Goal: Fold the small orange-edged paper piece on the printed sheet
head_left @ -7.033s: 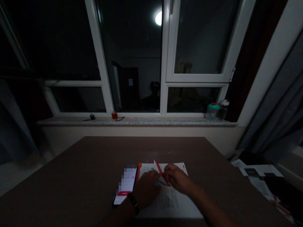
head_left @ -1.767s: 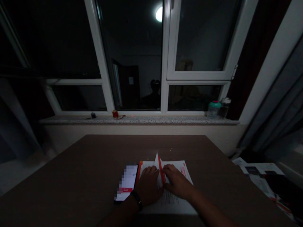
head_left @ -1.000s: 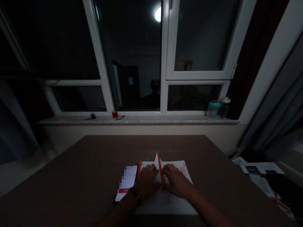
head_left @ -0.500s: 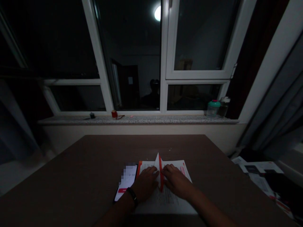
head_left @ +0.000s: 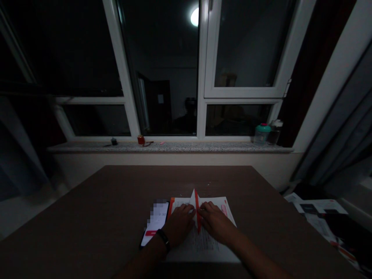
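A folded piece of white paper [head_left: 193, 198] with a red strip and a pointed top stands between my hands. My left hand [head_left: 180, 221] grips it from the left, fingers bent, a dark band around the wrist. From the right, my right hand [head_left: 215, 220] pinches the red-edged side. Under both hands lies a printed white sheet or booklet [head_left: 207, 251] with an orange corner and a pink patch at the right. A lit phone [head_left: 158, 221] rests beside its left edge, partly behind my left wrist. The fingertips are dim and small.
The brown table [head_left: 124, 193] reaches to the wall under a window. On the stone sill [head_left: 186, 146] stand a small red jar [head_left: 141, 140], a dark little bottle [head_left: 114, 142] and a green-lidded container [head_left: 262, 133]. Papers [head_left: 318, 206] lie off the table's right side.
Hardly anything differs. Both hands stay on the folded paper, with only slight finger movement and a tiny shift of the view.
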### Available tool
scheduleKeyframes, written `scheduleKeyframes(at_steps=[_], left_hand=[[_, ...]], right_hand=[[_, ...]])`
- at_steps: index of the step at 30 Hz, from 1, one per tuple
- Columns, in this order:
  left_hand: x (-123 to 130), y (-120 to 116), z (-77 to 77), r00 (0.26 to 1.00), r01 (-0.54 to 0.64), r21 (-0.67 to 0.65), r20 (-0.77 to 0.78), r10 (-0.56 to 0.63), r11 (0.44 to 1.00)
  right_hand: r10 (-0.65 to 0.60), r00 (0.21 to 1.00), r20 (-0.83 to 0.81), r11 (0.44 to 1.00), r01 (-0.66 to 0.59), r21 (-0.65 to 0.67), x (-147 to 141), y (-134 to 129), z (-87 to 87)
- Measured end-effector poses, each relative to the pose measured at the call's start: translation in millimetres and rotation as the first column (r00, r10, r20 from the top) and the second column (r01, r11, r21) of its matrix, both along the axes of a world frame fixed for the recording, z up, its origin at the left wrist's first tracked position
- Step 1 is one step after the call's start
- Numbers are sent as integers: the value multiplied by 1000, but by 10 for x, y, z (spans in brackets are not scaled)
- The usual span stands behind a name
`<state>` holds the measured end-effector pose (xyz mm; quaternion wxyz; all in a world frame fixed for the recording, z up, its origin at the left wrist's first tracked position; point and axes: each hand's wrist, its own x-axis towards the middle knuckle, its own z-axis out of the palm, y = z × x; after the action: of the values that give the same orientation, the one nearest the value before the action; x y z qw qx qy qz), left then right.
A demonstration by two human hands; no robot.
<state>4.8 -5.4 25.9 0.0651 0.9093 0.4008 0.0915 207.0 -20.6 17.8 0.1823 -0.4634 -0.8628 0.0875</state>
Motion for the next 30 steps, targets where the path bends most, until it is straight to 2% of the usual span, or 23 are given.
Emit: scheduleKeyframes(at_steps=[16, 26, 30], left_hand=[[54, 62, -19, 998, -63, 35, -9, 63, 997], [17, -19, 65, 1000, -30, 43, 2, 30, 999], [-11, -1, 34, 999, -14, 40, 33, 12, 999]], right_hand=[[-27, 1000, -7, 999, 27, 19, -54, 36, -17], [-23, 1000, -3, 1000, 23, 13, -31, 7, 10], [-12, 1000, -13, 1000, 12, 6, -21, 10, 11]])
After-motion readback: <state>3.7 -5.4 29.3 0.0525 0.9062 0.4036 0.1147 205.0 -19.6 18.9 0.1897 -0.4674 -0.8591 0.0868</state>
